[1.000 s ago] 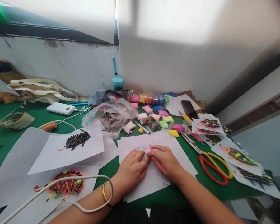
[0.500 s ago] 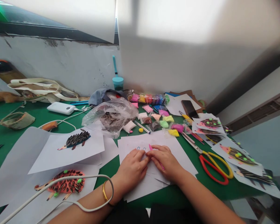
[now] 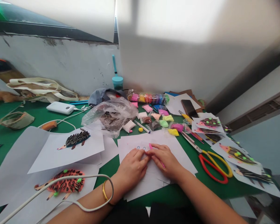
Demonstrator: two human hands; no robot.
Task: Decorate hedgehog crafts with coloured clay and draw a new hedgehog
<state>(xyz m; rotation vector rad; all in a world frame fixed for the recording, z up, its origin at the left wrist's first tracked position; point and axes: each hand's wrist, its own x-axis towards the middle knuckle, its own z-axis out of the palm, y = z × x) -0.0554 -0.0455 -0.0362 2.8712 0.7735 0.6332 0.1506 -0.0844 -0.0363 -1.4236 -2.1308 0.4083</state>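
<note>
I have the right hand (image 3: 165,161) holding the pink tool (image 3: 150,146) at a slant over the paper (image 3: 179,155) on the green counter (image 3: 110,166). My left hand (image 3: 133,166) rests on that paper, fingertips by the right's; I can't tell whether it grips anything. Scissors (image 3: 202,151) lie to the right.

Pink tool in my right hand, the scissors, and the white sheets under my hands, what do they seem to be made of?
Pink tool: probably plastic, from its bright, even colour, though much is hidden.
Scissors: shiny grey blades suggest metal; the smooth red and yellow handles look plastic or plastic-coated.
White sheets: apparently matte paper, by their thin edges and dull surface.
</note>
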